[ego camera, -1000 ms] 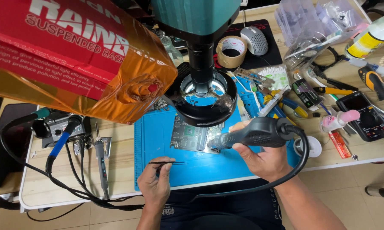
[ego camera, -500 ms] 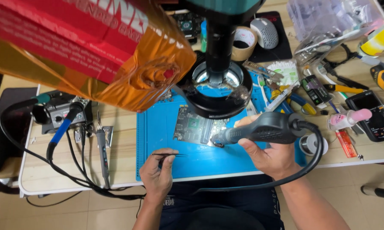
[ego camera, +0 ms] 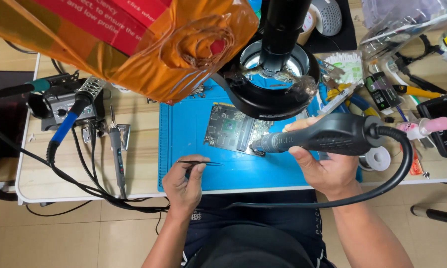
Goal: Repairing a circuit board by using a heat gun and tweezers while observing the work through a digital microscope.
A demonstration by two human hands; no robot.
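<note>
One camera, worn on the head, looks down on everything here. The right hand (ego camera: 327, 166) wraps tightly around the grey handle of a hot-air tool (ego camera: 327, 136), fingers curled beneath it and thumb on top, so the palm side of the grip is hidden. Left of that grip the tool's nozzle tip sits at the lower right edge of a dark circuit board (ego camera: 233, 131); whether the tip touches the board cannot be told. A thick black hose (ego camera: 397, 168) leaves the handle to the right of the grip and loops down and back under the wrist. The left hand (ego camera: 183, 186) pinches thin black tweezers (ego camera: 201, 162) between thumb and forefinger, closed on them; their points reach rightward from the pinch and lie over the blue work mat (ego camera: 183, 124), below the board and apart from it. It is too fine to tell whether anything sits between the points. Above the right grip a black ring light (ego camera: 270, 101) on a microscope column covers the board's upper right corner. An orange plastic bag (ego camera: 134, 44) hangs close to the lens, cut off by the frame's top edge and hiding the mat's upper left. Far left of the pinch stands a soldering station (ego camera: 67, 106), partly behind cables. Tools crowd the bench right of the grip, too cluttered to sort out.
</note>
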